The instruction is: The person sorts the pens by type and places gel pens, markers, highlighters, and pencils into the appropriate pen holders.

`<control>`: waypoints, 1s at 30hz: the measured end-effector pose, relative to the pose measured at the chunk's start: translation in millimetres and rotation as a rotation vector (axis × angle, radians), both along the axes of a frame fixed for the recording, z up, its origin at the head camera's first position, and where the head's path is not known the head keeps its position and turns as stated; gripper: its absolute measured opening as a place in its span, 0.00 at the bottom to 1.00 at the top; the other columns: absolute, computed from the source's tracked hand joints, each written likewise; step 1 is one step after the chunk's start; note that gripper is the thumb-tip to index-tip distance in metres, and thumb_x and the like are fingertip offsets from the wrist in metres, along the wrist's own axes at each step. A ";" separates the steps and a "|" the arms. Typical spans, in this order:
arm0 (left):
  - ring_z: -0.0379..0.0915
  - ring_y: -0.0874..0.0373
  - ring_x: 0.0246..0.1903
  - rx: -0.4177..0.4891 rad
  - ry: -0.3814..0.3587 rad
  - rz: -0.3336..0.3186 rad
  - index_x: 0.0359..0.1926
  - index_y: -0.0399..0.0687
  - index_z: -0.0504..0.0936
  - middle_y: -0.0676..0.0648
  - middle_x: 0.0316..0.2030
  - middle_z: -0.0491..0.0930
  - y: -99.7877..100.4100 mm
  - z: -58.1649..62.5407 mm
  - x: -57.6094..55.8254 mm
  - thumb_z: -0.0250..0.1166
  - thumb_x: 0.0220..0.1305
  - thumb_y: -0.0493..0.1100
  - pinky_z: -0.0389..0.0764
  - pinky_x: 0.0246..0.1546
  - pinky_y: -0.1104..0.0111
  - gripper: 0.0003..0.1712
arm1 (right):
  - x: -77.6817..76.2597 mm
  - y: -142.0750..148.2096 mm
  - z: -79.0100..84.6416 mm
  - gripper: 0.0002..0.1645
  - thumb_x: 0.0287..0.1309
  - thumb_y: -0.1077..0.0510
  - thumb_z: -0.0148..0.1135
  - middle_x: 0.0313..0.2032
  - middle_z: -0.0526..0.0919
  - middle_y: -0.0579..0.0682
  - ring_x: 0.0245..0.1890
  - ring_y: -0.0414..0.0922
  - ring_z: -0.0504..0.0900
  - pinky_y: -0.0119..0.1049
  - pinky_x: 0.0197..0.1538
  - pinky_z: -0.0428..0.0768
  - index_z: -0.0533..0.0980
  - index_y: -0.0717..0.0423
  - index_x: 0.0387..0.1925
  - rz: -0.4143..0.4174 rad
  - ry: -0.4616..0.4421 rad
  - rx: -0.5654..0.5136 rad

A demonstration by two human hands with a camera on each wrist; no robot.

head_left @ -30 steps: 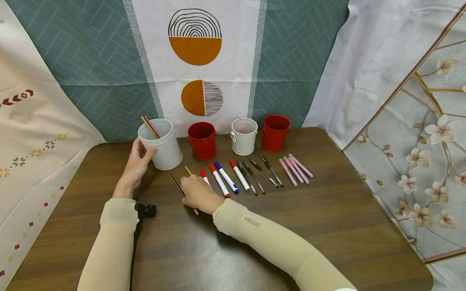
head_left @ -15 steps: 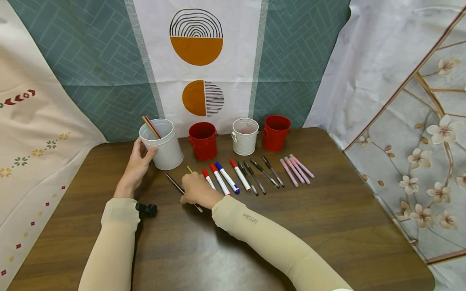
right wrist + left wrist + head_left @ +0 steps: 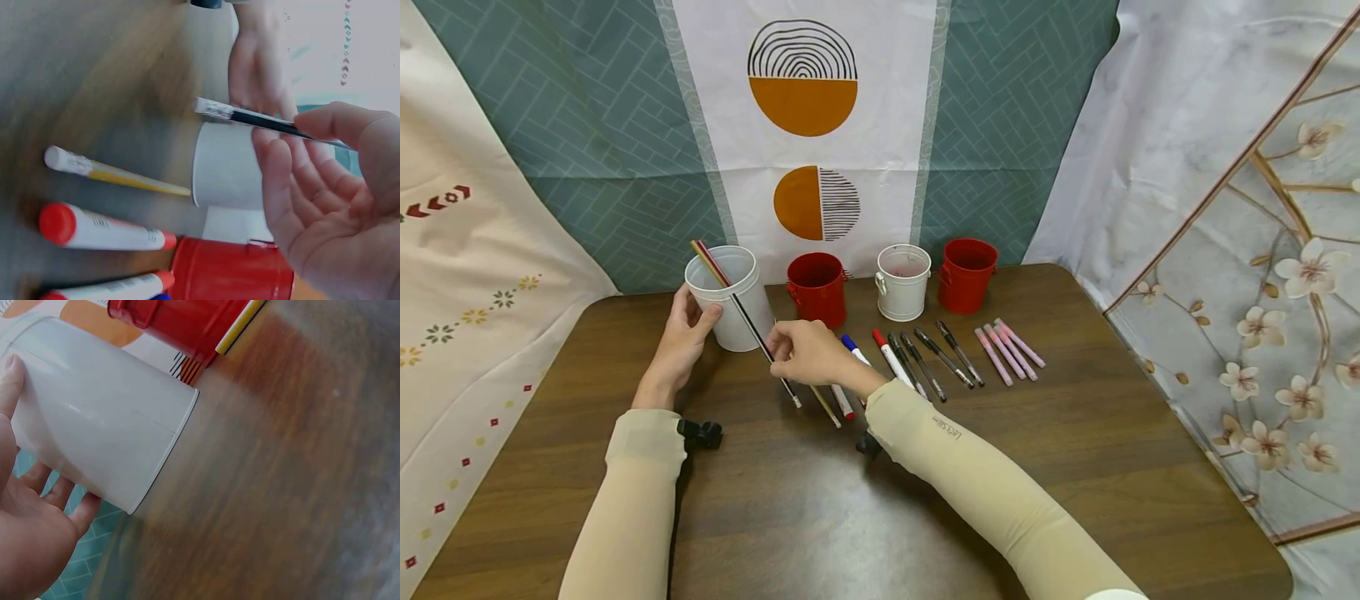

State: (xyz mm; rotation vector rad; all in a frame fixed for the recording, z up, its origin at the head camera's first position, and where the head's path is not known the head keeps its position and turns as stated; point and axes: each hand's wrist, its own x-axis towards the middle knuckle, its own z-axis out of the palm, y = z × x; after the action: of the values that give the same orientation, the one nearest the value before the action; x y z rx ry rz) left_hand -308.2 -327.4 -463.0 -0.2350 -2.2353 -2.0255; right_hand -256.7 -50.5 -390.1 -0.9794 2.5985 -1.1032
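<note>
Black pencil [image 3: 259, 121]: is now lifted from the table [image 3: 790, 500], slanting before the white bucket [image 3: 732, 329]; its pick-up looks done.
Right hand [image 3: 812, 354]: pinches this pencil between thumb and finger.
Left hand [image 3: 683, 343]: holds the bucket's side between thumb and fingers.
Yellow pencil [image 3: 125, 178]: lies on the table, not held.

A person's right hand [image 3: 811, 357], watched by me from afar, pinches a black pencil [image 3: 748, 321] at a tilt in front of a large white bucket [image 3: 736, 333], which the left hand [image 3: 681, 346] grips by its side on the wooden table [image 3: 760, 500]. I see thin colored sticks [image 3: 711, 264] leaning inside that bucket. Two red buckets [image 3: 820, 304] with a small white bucket [image 3: 902, 296] between them stand to its right; black pens [image 3: 943, 357] and pink pens [image 3: 1003, 350] lie in front.
</note>
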 end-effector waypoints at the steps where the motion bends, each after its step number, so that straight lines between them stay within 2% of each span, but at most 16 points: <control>1: 0.47 0.50 0.79 -0.001 0.000 0.001 0.86 0.60 0.42 0.38 0.82 0.49 -0.2 0.1 0.2 0.58 0.82 0.45 0.50 0.81 0.56 0.45 | -1.3 1.4 2.2 0.10 0.62 0.61 0.71 0.33 0.86 0.44 0.32 0.38 0.81 0.26 0.38 0.79 0.82 0.54 0.45 0.003 0.007 -0.021; 9: 0.42 0.47 0.81 -0.005 -0.006 -0.004 0.87 0.60 0.40 0.36 0.83 0.46 -1.2 1.0 -0.8 0.58 0.82 0.45 0.43 0.83 0.48 0.46 | -9.9 7.4 13.8 0.10 0.65 0.62 0.70 0.37 0.88 0.48 0.36 0.40 0.83 0.25 0.43 0.81 0.81 0.55 0.47 -0.053 0.068 -0.183; 16: 0.41 0.47 0.82 -0.004 -0.012 -0.010 0.86 0.61 0.40 0.37 0.83 0.47 0.1 -0.2 0.6 0.58 0.82 0.46 0.42 0.82 0.45 0.45 | -19.1 7.9 27.1 0.10 0.66 0.63 0.70 0.39 0.88 0.50 0.36 0.42 0.85 0.25 0.44 0.82 0.81 0.56 0.48 -0.114 0.114 -0.295; 25: 0.38 0.45 0.83 -0.012 -0.022 -0.012 0.86 0.61 0.40 0.37 0.83 0.45 -0.5 0.1 -0.1 0.57 0.82 0.46 0.40 0.82 0.43 0.45 | -35.7 9.1 50.2 0.14 0.66 0.61 0.69 0.40 0.89 0.52 0.36 0.45 0.89 0.25 0.47 0.83 0.81 0.59 0.52 -0.176 0.183 -0.341; 30: 0.40 0.44 0.82 -0.002 -0.027 -0.018 0.86 0.59 0.41 0.35 0.83 0.46 3.9 11.2 7.9 0.58 0.82 0.45 0.41 0.82 0.42 0.45 | -45.2 7.6 63.5 0.14 0.67 0.61 0.69 0.42 0.90 0.53 0.38 0.46 0.89 0.25 0.48 0.84 0.79 0.58 0.53 -0.187 0.202 -0.378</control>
State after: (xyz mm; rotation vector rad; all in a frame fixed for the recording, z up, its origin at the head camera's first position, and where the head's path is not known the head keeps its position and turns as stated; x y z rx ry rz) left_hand -300.3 -323.5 -451.8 -0.2297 -2.2588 -2.0482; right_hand -301.9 -42.9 -326.6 -0.9755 2.7427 -1.6716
